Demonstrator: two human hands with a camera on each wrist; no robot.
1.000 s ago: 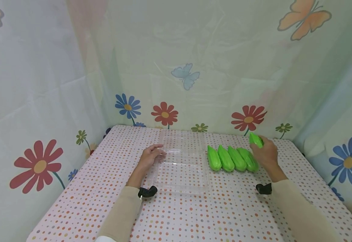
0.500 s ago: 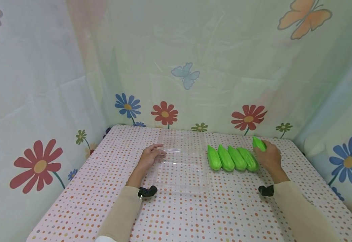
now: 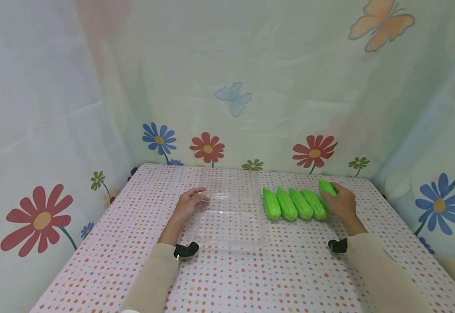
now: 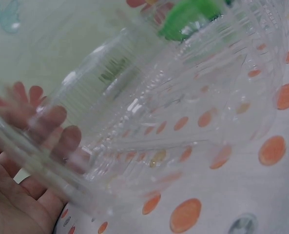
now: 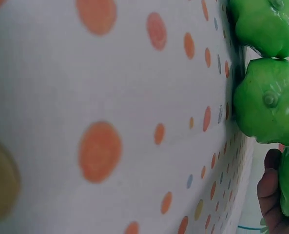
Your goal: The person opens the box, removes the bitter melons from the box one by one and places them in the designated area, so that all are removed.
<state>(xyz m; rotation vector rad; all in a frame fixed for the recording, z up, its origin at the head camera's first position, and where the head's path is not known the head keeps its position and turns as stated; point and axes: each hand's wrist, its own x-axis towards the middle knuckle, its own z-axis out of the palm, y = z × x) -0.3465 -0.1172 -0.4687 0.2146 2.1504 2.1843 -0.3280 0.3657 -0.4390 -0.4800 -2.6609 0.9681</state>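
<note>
My right hand (image 3: 341,202) grips a green ridged gourd (image 3: 326,187) with a pointed tip, at the right end of a row of similar green gourds (image 3: 288,205). Its lower part is hidden by the hand in the head view. In the right wrist view, fingers (image 5: 268,187) lie along its side, and two more gourds' round ends show above. My left hand (image 3: 186,205) holds the left edge of a clear plastic box (image 3: 227,242) beside its raised or folded-back lid (image 3: 231,177). Through the plastic, bent left fingers (image 4: 66,141) show in the left wrist view.
A dotted cloth (image 3: 219,282) covers the table. Flower-printed curtains (image 3: 282,108) hang behind it and on both sides. Black wrist devices sit near the left sleeve (image 3: 153,274) and right sleeve (image 3: 380,274).
My right hand has brought the gripped gourd down and slightly right, toward the row's right end. The left hand stays on the box. The head view has shifted a little.
</note>
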